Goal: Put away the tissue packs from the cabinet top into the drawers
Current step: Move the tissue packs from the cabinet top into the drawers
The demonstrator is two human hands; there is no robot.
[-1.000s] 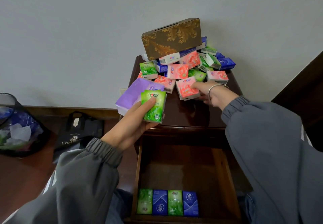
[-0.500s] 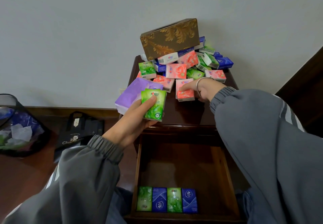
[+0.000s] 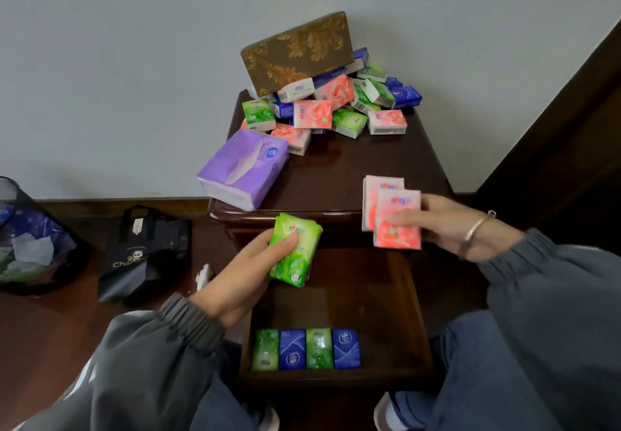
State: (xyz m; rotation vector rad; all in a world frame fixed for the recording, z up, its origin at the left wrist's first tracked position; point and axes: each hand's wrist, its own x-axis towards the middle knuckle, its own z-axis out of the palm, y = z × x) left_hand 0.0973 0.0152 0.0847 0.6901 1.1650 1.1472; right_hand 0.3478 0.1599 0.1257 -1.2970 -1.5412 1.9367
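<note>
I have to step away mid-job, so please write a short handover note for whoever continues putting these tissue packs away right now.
Left hand: holds a green pack over the open drawer.
Right hand: holds two pink packs at the front edge of the cabinet top.
Done: a row of four packs, green and blue alternating, lies at the drawer's front.
Left: put the held packs in the drawer, then clear the pile. A purple pack and a brown box also sit on top.

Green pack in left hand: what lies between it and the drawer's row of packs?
Only bare drawer floor, as the head view shows.
</note>
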